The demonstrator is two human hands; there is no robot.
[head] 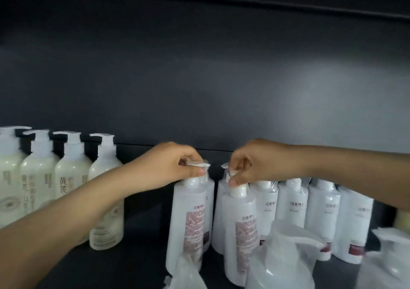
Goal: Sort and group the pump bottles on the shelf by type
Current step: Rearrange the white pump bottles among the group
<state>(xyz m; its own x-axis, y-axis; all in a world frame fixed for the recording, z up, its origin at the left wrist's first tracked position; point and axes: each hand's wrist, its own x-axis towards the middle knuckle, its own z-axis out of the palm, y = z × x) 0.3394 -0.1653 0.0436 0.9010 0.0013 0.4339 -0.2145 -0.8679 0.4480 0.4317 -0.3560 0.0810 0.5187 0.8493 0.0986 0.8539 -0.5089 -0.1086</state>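
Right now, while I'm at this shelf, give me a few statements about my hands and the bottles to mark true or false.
1. The left hand grips the pump of a white bottle. True.
2. The right hand holds nothing. False: it pinches the pump of the neighbouring white bottle.
3. The cream bottles stand in a row left of both hands. True.
4. The cream bottles lie on their sides. False: they stand upright.
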